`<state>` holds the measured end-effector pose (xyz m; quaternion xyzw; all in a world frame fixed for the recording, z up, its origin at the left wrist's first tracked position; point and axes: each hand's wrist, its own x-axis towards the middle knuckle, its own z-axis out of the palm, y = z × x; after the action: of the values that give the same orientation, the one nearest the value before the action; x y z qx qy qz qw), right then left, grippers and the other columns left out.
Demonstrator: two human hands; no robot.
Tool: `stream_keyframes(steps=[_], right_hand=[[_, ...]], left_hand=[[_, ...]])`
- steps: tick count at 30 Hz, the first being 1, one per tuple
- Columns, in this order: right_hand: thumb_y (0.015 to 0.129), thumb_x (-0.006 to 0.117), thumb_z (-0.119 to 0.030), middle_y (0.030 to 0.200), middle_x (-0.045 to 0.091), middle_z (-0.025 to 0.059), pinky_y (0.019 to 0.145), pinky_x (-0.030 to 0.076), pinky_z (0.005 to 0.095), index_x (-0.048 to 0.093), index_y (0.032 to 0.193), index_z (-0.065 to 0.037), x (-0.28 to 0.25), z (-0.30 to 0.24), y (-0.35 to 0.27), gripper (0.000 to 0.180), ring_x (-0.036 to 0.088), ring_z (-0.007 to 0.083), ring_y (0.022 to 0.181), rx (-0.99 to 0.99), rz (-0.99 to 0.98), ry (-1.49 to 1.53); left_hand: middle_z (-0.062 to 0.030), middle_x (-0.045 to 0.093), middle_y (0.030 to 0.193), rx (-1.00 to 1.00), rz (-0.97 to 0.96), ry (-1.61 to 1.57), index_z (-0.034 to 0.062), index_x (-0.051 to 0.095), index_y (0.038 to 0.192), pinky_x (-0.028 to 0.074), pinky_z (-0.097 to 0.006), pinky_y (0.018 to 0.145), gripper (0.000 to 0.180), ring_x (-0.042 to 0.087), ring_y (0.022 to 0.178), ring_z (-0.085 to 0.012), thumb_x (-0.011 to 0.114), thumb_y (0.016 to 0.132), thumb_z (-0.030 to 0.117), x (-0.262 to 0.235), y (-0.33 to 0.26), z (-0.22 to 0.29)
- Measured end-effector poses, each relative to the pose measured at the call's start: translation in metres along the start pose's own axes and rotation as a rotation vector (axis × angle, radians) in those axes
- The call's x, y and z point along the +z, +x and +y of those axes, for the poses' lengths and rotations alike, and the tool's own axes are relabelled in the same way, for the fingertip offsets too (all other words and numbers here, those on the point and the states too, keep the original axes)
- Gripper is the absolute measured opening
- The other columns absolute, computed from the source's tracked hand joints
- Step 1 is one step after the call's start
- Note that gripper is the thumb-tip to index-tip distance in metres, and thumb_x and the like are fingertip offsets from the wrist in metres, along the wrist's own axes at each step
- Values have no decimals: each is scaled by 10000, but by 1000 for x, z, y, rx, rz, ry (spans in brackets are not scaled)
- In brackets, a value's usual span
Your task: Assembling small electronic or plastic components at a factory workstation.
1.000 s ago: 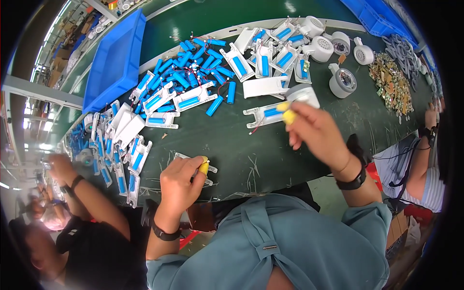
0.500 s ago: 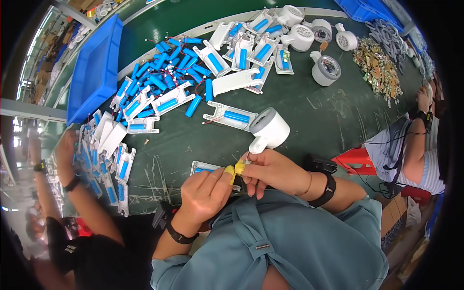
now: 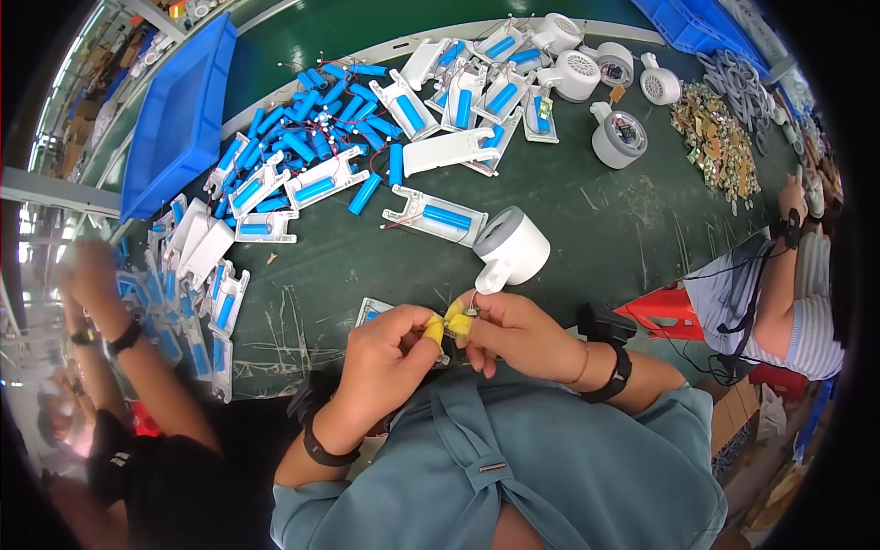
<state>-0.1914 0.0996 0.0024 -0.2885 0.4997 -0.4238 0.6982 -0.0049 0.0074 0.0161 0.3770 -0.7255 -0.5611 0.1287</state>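
My left hand [image 3: 390, 353] and my right hand [image 3: 527, 337] meet near the table's front edge. Yellow covers wrap the fingertips of both. Between my right thumb and finger is a small circuit board [image 3: 471, 311], mostly hidden. A thin wire runs toward it from a white fan head [image 3: 519, 247], which lies tilted just beyond the hands. My left fingers pinch close against the board; what they grip is too small to make out. Behind the left hand, a white handle shell [image 3: 374, 308] with a blue battery is partly covered. Another open handle shell [image 3: 470, 223] with a battery touches the fan head.
Beyond lie a heap of blue batteries [image 3: 298, 147], several white handle shells [image 3: 449, 150] and several fan heads [image 3: 620, 139]. Small boards [image 3: 715, 137] are piled at far right beside grey rings [image 3: 736, 87]. A blue bin [image 3: 174, 128] stands left. Co-workers' arms [image 3: 160, 380] reach in at both sides.
My left hand has turned, its thumb now showing against the fingers, and both hands stay together at the small board. The co-worker's hand at left has moved further left.
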Motion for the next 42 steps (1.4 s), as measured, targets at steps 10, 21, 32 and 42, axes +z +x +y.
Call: stream_keyframes(steps=[10, 21, 32, 42], right_hand=[[998, 538, -161, 992, 637, 55, 745, 553, 261, 588, 1103, 8, -7, 3, -26, 205, 647, 129, 822, 95, -22, 489], [1015, 475, -176, 833, 635, 41, 617, 549, 251, 588, 985, -31, -12, 6, -31, 187, 659, 124, 688, 111, -77, 322], [988, 498, -202, 752, 599, 34, 534, 523, 261, 575, 869, -41, -16, 4, -31, 214, 630, 134, 611, 161, -102, 368], [948, 544, -227, 716, 586, 26, 493, 483, 256, 572, 826, -52, -22, -2, -26, 215, 605, 137, 558, 254, -162, 412]], left_hand=[[-93, 666, 830, 206, 0, 159, 7, 646, 1008, 523, -252, 600, 260, 638, 632, -169, 692, 752, -12, 7, 3, 0], [-110, 681, 924, 893, 149, 542, 3, 651, 1016, 517, -309, 554, 361, 657, 668, -224, 778, 680, 41, 15, 14, -17], [-100, 674, 953, 1052, 100, 673, 25, 683, 1012, 488, -277, 539, 315, 616, 644, -162, 738, 706, 78, 10, 18, -16], [-91, 688, 940, 1217, 39, 867, 48, 695, 914, 433, -253, 516, 216, 593, 638, -153, 669, 704, 89, -3, 21, -2]])
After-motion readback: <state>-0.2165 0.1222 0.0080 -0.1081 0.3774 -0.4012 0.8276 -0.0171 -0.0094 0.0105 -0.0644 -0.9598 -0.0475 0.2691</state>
